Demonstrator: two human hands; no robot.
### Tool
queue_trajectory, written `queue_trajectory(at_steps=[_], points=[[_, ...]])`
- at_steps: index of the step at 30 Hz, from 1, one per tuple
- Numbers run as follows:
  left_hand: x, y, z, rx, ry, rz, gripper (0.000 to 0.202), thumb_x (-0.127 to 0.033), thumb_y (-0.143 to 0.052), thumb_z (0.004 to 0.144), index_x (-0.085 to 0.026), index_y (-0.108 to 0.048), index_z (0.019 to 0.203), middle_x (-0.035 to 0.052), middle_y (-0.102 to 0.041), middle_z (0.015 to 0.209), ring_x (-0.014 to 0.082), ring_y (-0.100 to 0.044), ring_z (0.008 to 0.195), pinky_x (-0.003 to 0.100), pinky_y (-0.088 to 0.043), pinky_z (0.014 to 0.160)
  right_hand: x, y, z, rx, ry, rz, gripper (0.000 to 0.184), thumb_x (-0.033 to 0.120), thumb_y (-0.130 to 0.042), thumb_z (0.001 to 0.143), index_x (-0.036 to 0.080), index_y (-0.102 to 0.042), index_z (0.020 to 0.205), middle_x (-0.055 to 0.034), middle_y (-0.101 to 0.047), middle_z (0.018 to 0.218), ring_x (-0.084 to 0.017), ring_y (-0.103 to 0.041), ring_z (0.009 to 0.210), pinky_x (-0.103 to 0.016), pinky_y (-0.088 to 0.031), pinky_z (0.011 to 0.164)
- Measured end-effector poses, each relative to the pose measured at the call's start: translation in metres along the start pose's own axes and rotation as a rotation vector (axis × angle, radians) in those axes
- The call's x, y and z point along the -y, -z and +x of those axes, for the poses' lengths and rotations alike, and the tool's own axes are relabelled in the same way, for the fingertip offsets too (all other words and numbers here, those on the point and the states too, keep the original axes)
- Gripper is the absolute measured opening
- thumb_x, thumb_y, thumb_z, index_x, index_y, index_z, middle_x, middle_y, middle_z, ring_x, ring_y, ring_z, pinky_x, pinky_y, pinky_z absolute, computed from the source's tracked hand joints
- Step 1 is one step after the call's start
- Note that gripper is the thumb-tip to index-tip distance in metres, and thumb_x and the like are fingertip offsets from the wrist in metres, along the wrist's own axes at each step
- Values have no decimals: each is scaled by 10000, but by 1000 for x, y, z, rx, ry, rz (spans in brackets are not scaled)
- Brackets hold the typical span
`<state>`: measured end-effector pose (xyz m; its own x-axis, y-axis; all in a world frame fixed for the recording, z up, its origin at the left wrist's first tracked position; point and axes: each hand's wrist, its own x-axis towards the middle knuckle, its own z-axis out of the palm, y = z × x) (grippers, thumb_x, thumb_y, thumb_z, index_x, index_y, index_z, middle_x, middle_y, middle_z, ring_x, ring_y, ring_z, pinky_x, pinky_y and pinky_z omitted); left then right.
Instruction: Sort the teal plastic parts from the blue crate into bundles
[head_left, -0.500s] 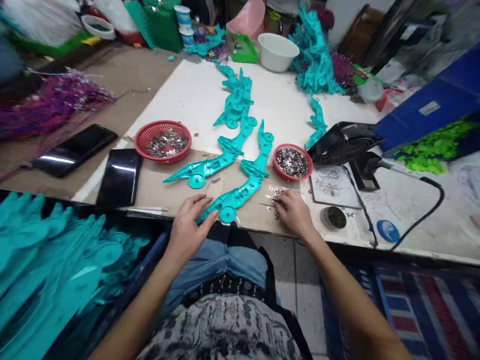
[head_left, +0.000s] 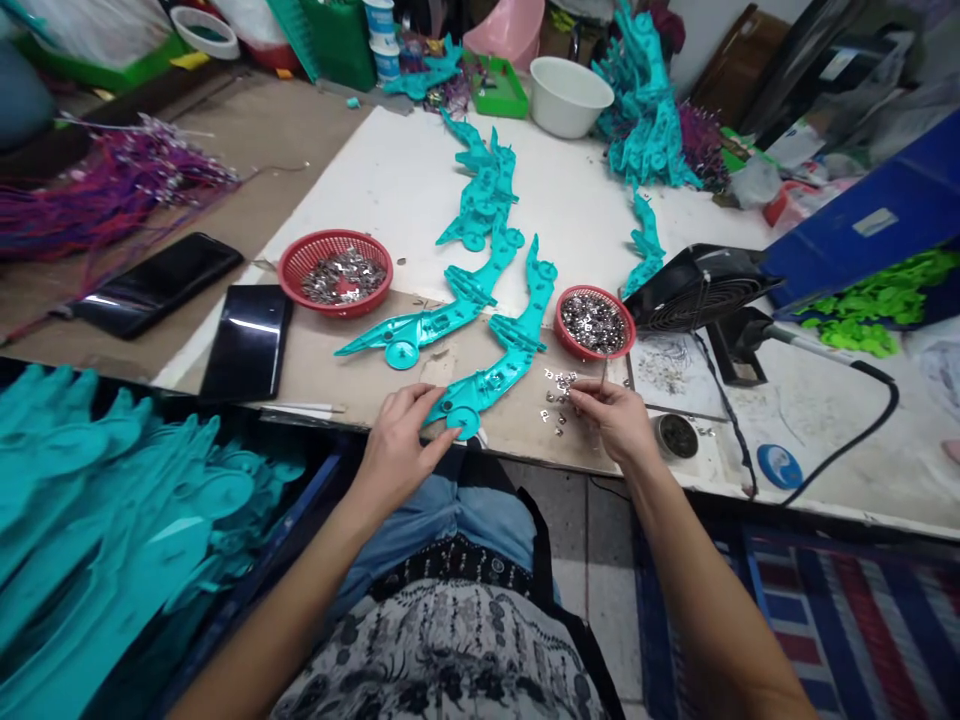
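My left hand (head_left: 401, 440) is closed on the near end of a curved turquoise plastic piece (head_left: 499, 375), beside its round disc, with the piece lying on the table's front part. To the right, my right hand (head_left: 615, 415) is pinched over a scatter of small metal clips (head_left: 551, 398). A thin stick-like tool (head_left: 604, 370) sticks up from its fingers; whether a clip is also between the fingertips is too small to tell. Just beyond stands a red basket (head_left: 595, 350) full of small metal parts. A second turquoise piece (head_left: 442, 318) lies left of the held one.
Another red basket (head_left: 296, 295) of metal parts stands at left, near two black phones (head_left: 247, 345). A black fan (head_left: 697, 290), soldering iron holder (head_left: 739, 345), small round tin (head_left: 675, 437) and blue lid (head_left: 778, 466) are at right. Turquoise pieces (head_left: 135, 520) fill a bin at lower left.
My right hand has drawn slightly right, and the thin tool now points upward instead of left. My left hand keeps its hold on the turquoise piece. The view has shifted a little.
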<state>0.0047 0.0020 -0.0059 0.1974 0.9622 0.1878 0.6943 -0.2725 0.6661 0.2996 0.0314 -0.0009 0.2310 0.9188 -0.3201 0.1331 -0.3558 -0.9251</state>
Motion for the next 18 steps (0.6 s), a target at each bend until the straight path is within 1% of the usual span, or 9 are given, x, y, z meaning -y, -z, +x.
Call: queue_trajectory(at_steps=[3,5,7,9,11,13,14,16,18], points=[[-1,-6,1,43,-25,35,440,-296,-615,832,-134,-539,1233,120,-591,1117,264,-543,1065,406,-461,932,5,-8,-4,26,-98,176,384,361,-843,492,138,-686,763,1,-621,608,-56,-420,458,-190,-248,414],[-2,-8,2,38,-15,37,412,-263,-587,850,-133,-533,1237,120,-595,1086,259,-552,1031,401,-473,903,7,-16,-8,57,-115,216,364,363,-845,498,142,-674,732,-26,-653,642,-66,-456,465,-184,-267,404],[-3,-10,3,25,1,23,394,-240,-569,860,-130,-533,1237,120,-593,1059,250,-559,999,392,-482,879,9,-25,-12,76,-78,202,339,379,-825,547,147,-670,739,-50,-684,690,-79,-494,485,-188,-311,412],[-1,-12,4,17,6,10,391,-235,-566,863,-127,-533,1238,119,-590,1033,245,-560,983,391,-485,871,11,-33,-18,65,55,98,279,384,-772,643,158,-678,778,-57,-702,736,-98,-546,533,-210,-391,465],[1,-13,4,14,0,0,398,-240,-567,864,-129,-529,1244,117,-589,1020,243,-556,980,394,-484,874,12,-39,-23,16,297,-103,185,346,-704,743,176,-688,814,-45,-707,768,-121,-598,614,-248,-465,570],[4,-13,5,17,-10,-11,404,-246,-567,865,-130,-527,1250,115,-591,1012,240,-552,978,396,-484,874,12,-44,-28,-32,563,-314,96,279,-650,807,196,-689,835,-33,-708,805,-140,-633,708,-274,-494,668],[5,-13,5,18,-15,-15,407,-247,-567,865,-128,-529,1252,116,-591,1010,239,-552,974,396,-486,869,12,-45,-30,-47,675,-386,69,243,-633,823,202,-684,844,-27,-707,820,-144,-641,743,-276,-497,691],[2,-10,4,-19,-14,2,410,-257,-578,856,-120,-547,1242,136,-586,1038,251,-543,988,411,-482,870,13,-47,-32,-58,818,-445,76,181,-610,839,210,-670,876,-18,-702,843,-142,-646,779,-268,-499,699],[-8,-6,2,-134,5,16,393,-272,-587,847,-116,-586,1208,161,-579,1088,272,-526,1030,438,-461,900,13,-48,-35,-68,870,-442,112,132,-601,839,212,-653,898,-12,-691,846,-135,-641,786,-261,-498,697]])
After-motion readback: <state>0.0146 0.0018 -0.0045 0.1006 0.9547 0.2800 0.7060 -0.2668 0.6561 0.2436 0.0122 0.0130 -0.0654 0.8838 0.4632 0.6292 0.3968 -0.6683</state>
